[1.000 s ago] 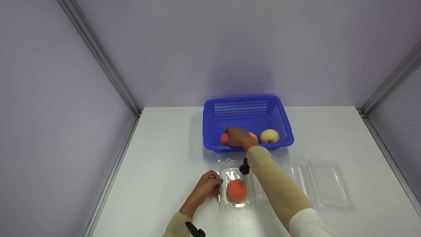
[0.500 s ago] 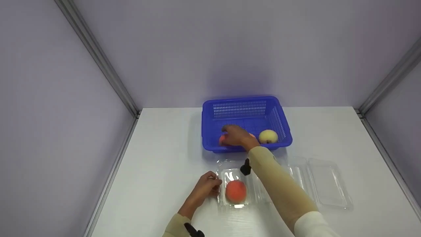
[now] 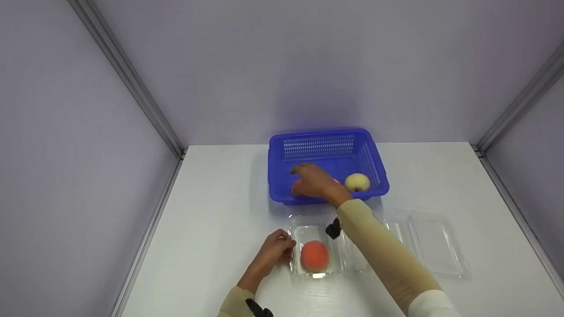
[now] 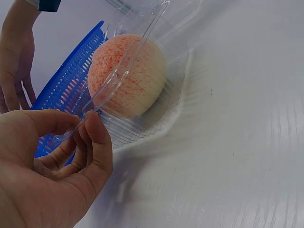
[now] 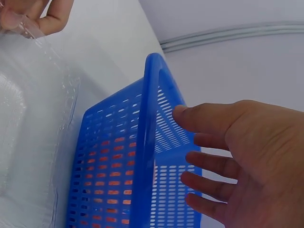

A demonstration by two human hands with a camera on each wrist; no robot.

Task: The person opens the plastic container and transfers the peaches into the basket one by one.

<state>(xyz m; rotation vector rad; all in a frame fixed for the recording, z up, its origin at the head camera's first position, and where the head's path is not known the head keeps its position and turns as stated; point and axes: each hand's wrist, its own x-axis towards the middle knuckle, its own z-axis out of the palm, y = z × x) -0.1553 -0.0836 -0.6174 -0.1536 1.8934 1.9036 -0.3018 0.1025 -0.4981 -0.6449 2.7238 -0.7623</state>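
My left hand (image 3: 274, 250) pinches the left rim of a clear plastic clamshell box (image 3: 304, 220) between thumb and fingers. Inside the box sits one red-orange peach (image 3: 315, 256), which in the left wrist view shows a cream-coloured side. Over the front of the blue basket (image 3: 275, 169) is my right hand (image 3: 313, 179), its fingers spread and holding nothing in the right wrist view. Red-orange fruit (image 3: 297, 188) lies beneath that hand, partly hidden by it. To its right in the basket is a pale yellow fruit (image 3: 357, 182).
Another clear plastic box (image 3: 436, 242) lies open on the right of the white table (image 3: 211, 211), partly covered by my right forearm. Pale walls (image 3: 229, 79) with grey metal rails enclose the table at the back and sides.
My right hand has risen a little from the fruit in the basket, its fingers reaching slightly farther back. My left hand keeps hold of the box rim. The view has shifted slightly.
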